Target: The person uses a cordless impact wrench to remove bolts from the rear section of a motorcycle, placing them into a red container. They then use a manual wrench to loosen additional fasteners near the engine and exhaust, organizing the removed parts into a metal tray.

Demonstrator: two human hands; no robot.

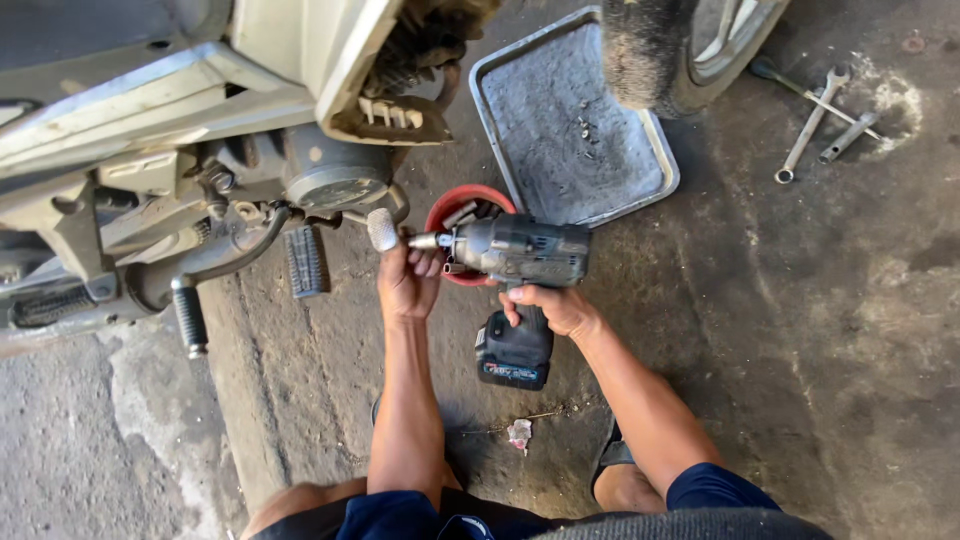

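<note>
The work surface is a stained, oil-darkened concrete floor (800, 330) of a workshop, with a paler grey strip at lower left. A light-coloured scooter body with exposed engine parts (200, 130) stands at upper left, its black rubber footpeg (305, 262) hanging low. A rectangular grey metal tray (505, 85) lies on the floor beside a worn black tyre (650, 50). Steel spanners (815, 120) lie together at upper right, well apart from the hands. A small red round bowl holding sockets (447, 205) sits behind the tool. The right hand (560, 308) is wrapped closed around the handle of the dark grey cordless impact wrench with a black battery pack (520, 260), held above the floor. The left hand (408, 275) pinches the wrench's front drive end between fingertips. A coloured rectangular label marks the battery's base.
</note>
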